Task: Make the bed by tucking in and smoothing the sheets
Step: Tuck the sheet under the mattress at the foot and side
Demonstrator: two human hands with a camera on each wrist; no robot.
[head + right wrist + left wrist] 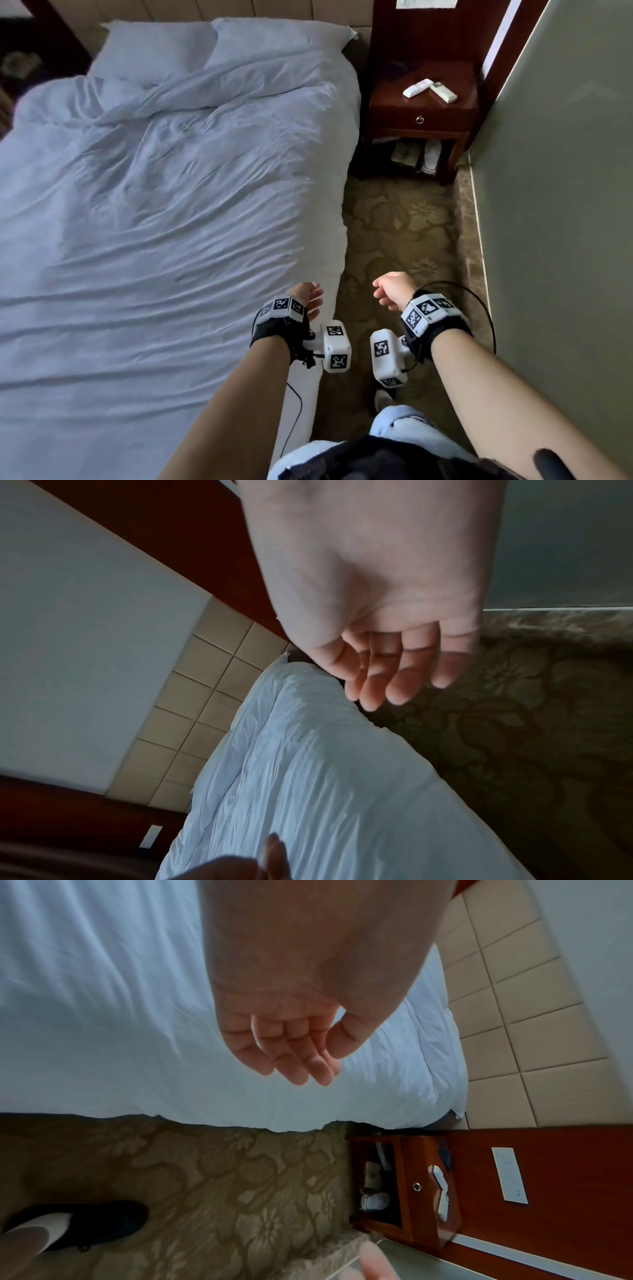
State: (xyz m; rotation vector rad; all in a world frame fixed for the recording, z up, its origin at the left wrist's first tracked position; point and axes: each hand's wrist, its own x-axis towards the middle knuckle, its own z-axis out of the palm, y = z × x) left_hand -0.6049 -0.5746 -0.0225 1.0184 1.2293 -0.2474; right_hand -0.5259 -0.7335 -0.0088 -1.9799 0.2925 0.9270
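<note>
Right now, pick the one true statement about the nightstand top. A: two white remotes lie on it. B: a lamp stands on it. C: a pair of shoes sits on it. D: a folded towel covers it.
A: two white remotes lie on the top of the dark wooden nightstand, angled toward each other; the only shoes near it sit on the open shelf below the drawer.

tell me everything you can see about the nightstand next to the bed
The nightstand is dark reddish, glossy wood, standing upright on the patterned carpet between the bed and the wall. It has one closed drawer with a round metal pull. Two white remote controls lie on top, angled toward each other. The open shelf below holds what look like white shoes. Neither hand touches it.
</note>
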